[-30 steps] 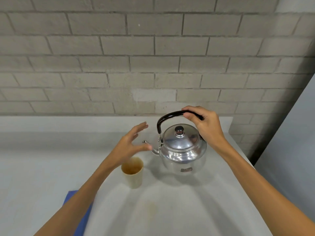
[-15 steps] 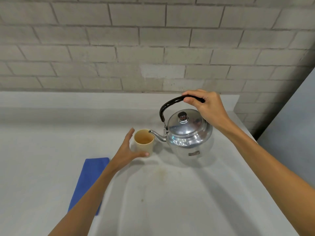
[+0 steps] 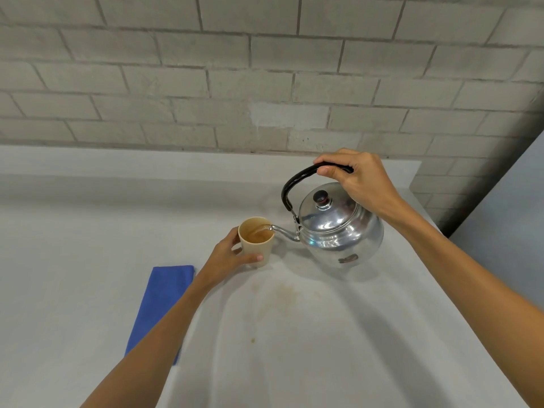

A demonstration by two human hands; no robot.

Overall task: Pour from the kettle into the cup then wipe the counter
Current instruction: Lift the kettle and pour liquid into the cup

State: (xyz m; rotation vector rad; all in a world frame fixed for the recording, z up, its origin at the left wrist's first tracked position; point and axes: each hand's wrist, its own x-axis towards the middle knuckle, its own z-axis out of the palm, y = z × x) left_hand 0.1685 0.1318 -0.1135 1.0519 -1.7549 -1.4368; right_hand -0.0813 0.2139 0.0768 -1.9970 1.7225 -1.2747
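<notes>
Kettle tipped by right hand, liquid entering cup.
Cup gripped by left hand; blue cloth at cup's 7 o'clock.

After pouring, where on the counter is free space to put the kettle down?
Bare counter lies left of the blue cloth, and behind the cup toward the brick wall. In front of the kettle is room too, though stained. It is crowded where the left hand holds the cup under the spout; the right hand grips the handle.
</notes>
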